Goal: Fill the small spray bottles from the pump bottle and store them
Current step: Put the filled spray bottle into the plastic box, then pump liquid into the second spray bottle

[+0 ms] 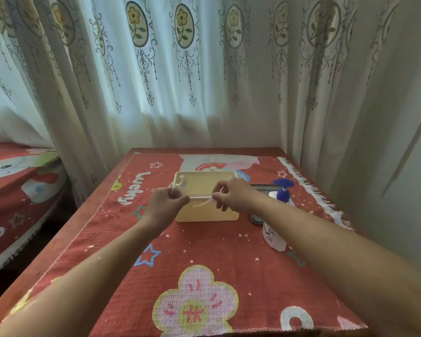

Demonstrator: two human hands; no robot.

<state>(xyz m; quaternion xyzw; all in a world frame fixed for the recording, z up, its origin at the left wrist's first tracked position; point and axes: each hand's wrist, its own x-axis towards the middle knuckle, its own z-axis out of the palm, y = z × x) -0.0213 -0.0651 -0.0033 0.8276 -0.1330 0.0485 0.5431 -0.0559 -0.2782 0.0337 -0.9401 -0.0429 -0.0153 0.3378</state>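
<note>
My left hand (167, 203) grips a small clear spray bottle (175, 190) in front of the cream box (204, 214). My right hand (233, 194) pinches the bottle's white spray head (212, 199), whose thin dip tube (201, 203) hangs free toward the left, apart from the bottle. Another small spray bottle (182, 182) leans inside the box at its left wall. The white pump bottle (275, 239) with a blue pump top (283, 189) stands to the right, partly behind my right forearm.
A red patterned cloth (204, 263) covers the table. A dark flat tray (260, 188) lies between the box and the pump bottle. Curtains (180, 81) hang right behind the table. A bed with a red cover (17, 186) is at the left.
</note>
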